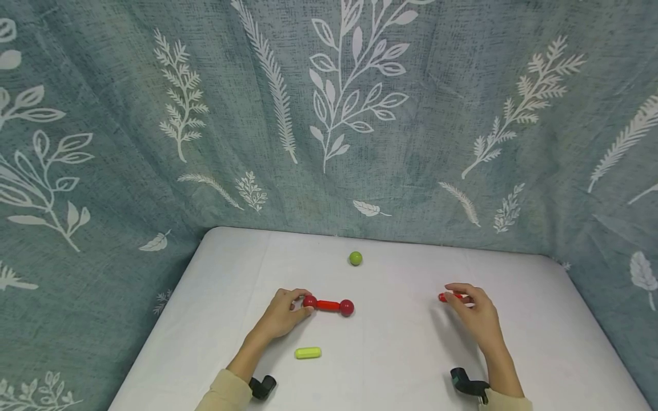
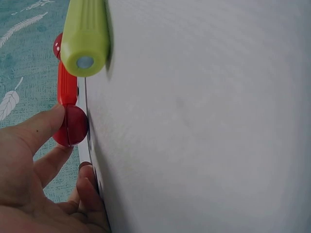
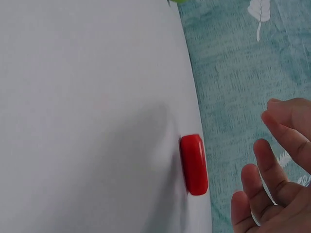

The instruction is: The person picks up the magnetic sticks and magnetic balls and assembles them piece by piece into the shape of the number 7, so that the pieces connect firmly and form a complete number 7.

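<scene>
Left hand (image 1: pixel 281 314): thumb and finger clamped on the near red ball (image 1: pixel 310 301), one on either side of it. From that grip a red rod (image 1: pixel 328 306) runs off to the right of the fingertips, touching the held ball at one end and the far red ball (image 1: pixel 346 308) at the other.

Right hand (image 1: pixel 475 317): fingers loosely bent, the lower ones spread apart; nothing seen in their grasp. A loose red rod (image 3: pixel 195 165) lies on the white table (image 1: pixel 401 342) just beside these fingertips, with a gap visible from the right wrist. Whether thumb and forefinger meet, I cannot tell.

Other parts: the green ball (image 1: pixel 356 258) sits beyond the left fingertips and to their right; the yellow-green rod (image 1: pixel 308 353) lies nearer the person than those fingers, a grey disc (image 2: pixel 85 62) showing in its end.

Progress, by my judgement: the work appears to be joining balls and rods. Done: one row of ball, rod, ball. Left: the loose red rod, the yellow-green rod and the green ball, all unattached. I put it at an early to middle stage, the right hand probably concerned with the loose red rod.
</scene>
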{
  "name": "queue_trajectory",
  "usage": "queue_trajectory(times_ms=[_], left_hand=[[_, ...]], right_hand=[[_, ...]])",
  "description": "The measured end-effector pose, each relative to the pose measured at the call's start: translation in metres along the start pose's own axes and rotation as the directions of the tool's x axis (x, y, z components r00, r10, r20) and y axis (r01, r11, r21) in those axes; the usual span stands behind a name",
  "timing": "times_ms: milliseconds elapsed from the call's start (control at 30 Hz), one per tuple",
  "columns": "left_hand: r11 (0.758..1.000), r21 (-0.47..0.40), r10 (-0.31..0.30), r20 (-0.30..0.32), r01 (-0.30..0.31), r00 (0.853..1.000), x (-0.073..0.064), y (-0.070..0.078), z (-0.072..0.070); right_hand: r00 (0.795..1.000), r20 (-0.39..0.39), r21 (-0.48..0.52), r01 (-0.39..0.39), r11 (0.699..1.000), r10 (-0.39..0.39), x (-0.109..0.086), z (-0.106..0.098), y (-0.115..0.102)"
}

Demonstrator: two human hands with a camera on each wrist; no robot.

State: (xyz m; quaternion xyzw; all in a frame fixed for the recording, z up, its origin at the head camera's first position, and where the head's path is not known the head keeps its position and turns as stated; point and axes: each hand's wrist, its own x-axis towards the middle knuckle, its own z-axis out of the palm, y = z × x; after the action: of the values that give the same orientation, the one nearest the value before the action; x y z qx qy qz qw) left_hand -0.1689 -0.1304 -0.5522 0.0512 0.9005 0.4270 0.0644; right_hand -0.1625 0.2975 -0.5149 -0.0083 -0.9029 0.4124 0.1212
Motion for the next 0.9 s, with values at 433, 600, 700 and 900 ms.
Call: queue_trajectory(times_ms=[433,600,700,900], left_hand=[[1.0,0.0,-0.002,0.003,0.002,1.0,0.0,0.001,-0.002],[1.0,0.0,-0.001,0.003,0.001,1.0,-0.001,0.002,-0.002],[1.0,0.001,-0.005,0.002,0.005,1.0,-0.001,0.001,-0.002],[1.0,-0.006,-0.001,0.003,0.001,1.0,0.0,0.001,-0.002]], right_hand=[[0.996,0.088,-0.086,0.014,0.996,-0.006,0.014,0.002,0.033],[0.994,0.087,-0.122,0.077,0.989,-0.067,0.014,0.007,0.041],[0.994,0.079,-0.131,0.085,0.988,-0.075,0.015,0.009,0.043],[0.994,0.072,-0.155,0.092,0.984,-0.081,0.014,0.011,0.044]])
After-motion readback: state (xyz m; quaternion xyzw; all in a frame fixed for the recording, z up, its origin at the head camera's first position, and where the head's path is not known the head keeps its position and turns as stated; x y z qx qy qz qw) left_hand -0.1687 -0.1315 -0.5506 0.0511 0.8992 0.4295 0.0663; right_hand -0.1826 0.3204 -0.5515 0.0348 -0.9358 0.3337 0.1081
